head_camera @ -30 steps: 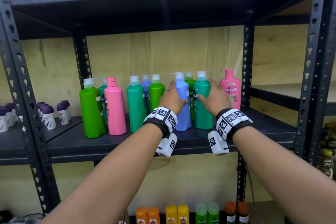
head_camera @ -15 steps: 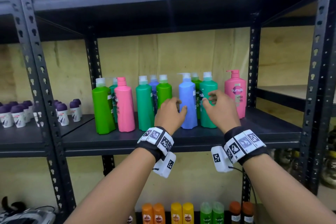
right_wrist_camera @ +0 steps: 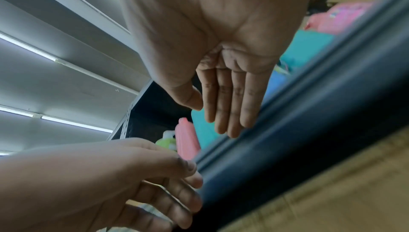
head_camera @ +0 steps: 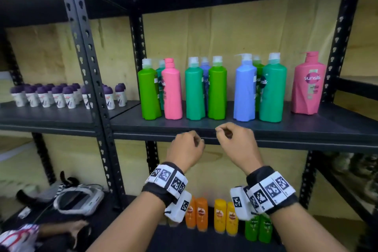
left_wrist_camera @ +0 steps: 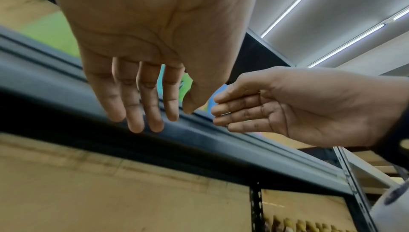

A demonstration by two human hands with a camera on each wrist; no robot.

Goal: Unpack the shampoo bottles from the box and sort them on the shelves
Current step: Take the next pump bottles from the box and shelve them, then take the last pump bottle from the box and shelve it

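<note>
While your left hand (head_camera: 187, 147) and right hand (head_camera: 237, 142) hang empty with loosely curled fingers, both just before the shelf edge (head_camera: 286, 139), the shampoo bottles (head_camera: 244, 90) stand upright behind, well apart from your fingers.

Purple-capped roll-ons (head_camera: 67, 96) on left unit; white device (head_camera: 79, 200) bottom left; ceiling strip lights (left_wrist_camera: 294, 4).
</note>
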